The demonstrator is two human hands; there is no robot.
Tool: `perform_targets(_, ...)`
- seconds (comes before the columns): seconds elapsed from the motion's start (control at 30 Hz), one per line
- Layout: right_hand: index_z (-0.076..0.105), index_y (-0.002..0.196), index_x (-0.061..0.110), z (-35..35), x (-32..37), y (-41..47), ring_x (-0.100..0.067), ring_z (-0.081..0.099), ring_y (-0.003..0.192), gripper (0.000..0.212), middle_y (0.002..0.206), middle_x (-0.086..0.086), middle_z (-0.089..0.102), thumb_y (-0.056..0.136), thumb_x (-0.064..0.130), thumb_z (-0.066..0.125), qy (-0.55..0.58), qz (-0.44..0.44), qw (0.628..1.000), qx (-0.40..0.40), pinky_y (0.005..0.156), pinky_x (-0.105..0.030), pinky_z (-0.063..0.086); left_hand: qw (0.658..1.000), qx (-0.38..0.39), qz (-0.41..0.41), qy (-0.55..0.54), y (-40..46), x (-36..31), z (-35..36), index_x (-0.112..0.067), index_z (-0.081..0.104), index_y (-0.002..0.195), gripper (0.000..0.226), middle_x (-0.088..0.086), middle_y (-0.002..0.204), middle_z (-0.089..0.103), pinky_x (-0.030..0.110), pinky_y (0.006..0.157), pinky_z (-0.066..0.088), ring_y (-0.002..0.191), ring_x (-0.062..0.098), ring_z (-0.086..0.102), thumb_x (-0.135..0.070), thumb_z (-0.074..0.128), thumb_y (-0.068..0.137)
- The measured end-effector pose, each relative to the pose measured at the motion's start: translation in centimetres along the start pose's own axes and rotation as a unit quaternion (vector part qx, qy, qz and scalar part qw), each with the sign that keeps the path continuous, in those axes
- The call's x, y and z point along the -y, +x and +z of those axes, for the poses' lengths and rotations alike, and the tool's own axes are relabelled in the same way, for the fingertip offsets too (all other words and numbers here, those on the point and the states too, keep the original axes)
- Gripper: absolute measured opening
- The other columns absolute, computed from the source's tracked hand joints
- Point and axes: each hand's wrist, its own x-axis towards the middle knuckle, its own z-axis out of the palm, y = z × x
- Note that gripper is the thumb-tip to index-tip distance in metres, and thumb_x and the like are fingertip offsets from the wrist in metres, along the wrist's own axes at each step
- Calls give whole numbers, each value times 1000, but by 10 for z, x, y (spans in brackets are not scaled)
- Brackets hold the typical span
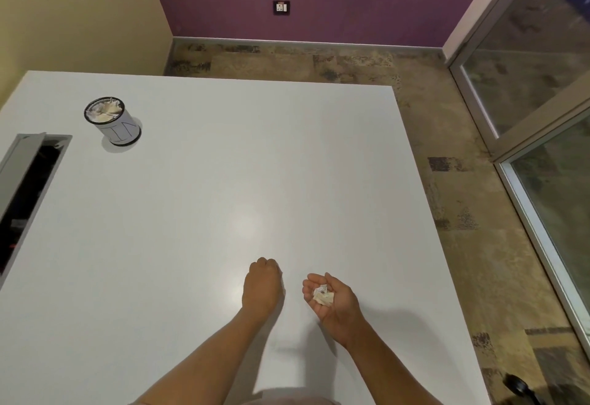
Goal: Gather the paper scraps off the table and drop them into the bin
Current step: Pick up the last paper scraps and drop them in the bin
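Note:
My right hand [332, 301] is turned palm up near the table's front, cupping a few small paper scraps [323, 295] in its palm with the fingers curled around them. My left hand [262, 285] lies just to its left, back up, fingers curled under against the white table [223, 181]; whether it holds anything is hidden. The bin [112, 120], a small white cylinder with a black rim and handwriting on its side, stands at the far left of the table and is filled with crumpled paper.
A long rectangular cable slot [28, 194] with a grey frame opens in the table's left side. The table's right edge drops to a patterned floor [463, 213]. A glass door [542, 101] runs along the right. A dark object [518, 384] lies on the floor at bottom right.

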Motion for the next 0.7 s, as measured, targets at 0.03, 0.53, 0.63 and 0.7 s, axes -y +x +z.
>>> perform_targets(0.03, 63, 97, -14, 0, -2, 0, -33, 63, 79, 37, 78, -23, 70, 102, 17, 43, 4, 0, 1000, -2, 61, -35, 60, 999, 24, -17, -44, -1, 0, -3, -14, 61, 90, 13, 5, 91, 57, 31, 73, 44, 84, 24, 54, -5, 51, 89)
perform_targets(0.53, 55, 65, 4, 46, -54, 0, -17, 59, 54, 33, 58, -8, 53, 96, 12, 48, -24, -20, 998, 46, 55, -30, 54, 964, -14, 158, -214, -64, 9, -66, -23, 57, 72, 25, -6, 76, 59, 33, 72, 46, 79, 18, 53, -20, 45, 93)
perform_targets(0.63, 68, 77, -1, 65, -65, -7, -16, 64, 56, 28, 65, -11, 63, 96, 13, 54, -22, -7, 999, 42, 54, -26, 54, 970, -81, 188, -128, -71, 23, -74, -19, 65, 84, 23, -6, 90, 59, 27, 81, 40, 90, 13, 47, -27, 47, 96)
perform_targets(0.7, 66, 99, -6, 79, -72, -11, -18, 67, 65, 23, 79, -14, 66, 97, 15, 55, -19, -1, 999, 48, 53, -24, 54, 966, -115, 199, -117, -75, 34, -81, -20, 69, 91, 20, -9, 101, 60, 23, 87, 37, 98, 10, 47, -26, 51, 94)
